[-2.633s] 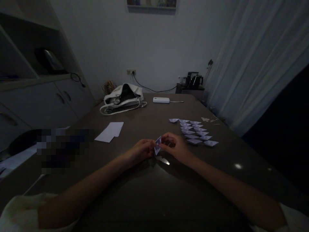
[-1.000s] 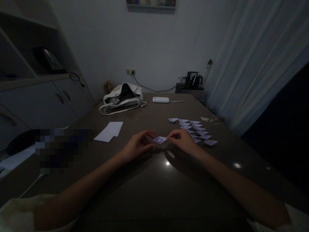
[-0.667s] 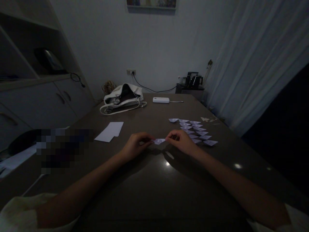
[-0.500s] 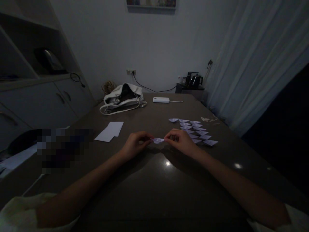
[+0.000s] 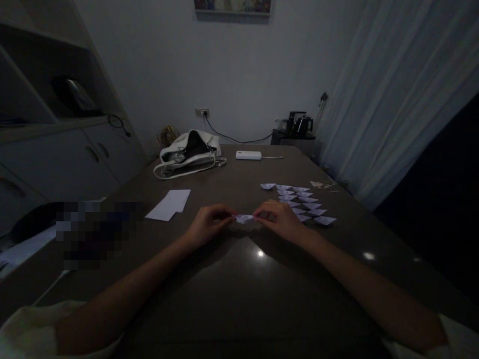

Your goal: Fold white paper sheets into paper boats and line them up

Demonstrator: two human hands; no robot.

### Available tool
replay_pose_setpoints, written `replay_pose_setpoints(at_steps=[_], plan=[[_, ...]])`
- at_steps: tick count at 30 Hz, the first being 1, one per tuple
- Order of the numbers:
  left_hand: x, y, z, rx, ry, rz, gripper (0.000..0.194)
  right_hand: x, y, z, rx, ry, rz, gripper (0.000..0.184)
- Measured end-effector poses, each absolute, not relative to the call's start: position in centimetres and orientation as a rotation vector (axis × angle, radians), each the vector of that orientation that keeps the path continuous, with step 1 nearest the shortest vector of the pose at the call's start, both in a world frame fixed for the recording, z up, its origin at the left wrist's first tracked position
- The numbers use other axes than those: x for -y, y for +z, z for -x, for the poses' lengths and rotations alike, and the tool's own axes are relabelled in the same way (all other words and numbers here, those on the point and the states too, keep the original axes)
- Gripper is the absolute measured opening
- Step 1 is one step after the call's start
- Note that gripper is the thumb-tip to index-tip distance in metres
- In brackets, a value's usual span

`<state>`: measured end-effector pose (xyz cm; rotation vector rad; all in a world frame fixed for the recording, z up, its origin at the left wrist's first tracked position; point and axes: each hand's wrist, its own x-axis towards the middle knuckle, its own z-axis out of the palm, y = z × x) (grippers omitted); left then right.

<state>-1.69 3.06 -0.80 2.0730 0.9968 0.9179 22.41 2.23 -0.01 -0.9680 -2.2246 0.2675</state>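
Observation:
A small white paper boat (image 5: 244, 219) is stretched between my hands, a little above the dark table (image 5: 239, 289). My left hand (image 5: 211, 223) pinches its left tip between thumb and fingers. At the right tip, my right hand (image 5: 279, 219) grips it the same way. Beyond my right hand lie several folded paper boats (image 5: 310, 205) in slanting rows, some partly covered by that hand. To the left of my left hand rests a stack of white paper sheets (image 5: 169, 204).
A white handbag (image 5: 190, 152) stands at the back left of the table. Near the far edge lies a white power bank (image 5: 249, 155) with a short cable. Paper scraps (image 5: 322, 184) are scattered at the right edge. A blurred-out patch (image 5: 97, 232) covers things at the left.
The paper boat was turned upright between my fingers and now lies level. My left hand let go of it briefly, then took its left tip. Both hands have since shifted slightly left.

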Motion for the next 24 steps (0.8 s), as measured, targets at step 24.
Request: replay_pose_setpoints(at_steps=[24], plan=[[-2.91, -0.76, 1.75, -0.941, 0.937, -2.108, 0.017, -2.04, 0.67, -22.31, 2.223, 0.322, 1.144, 0.003]])
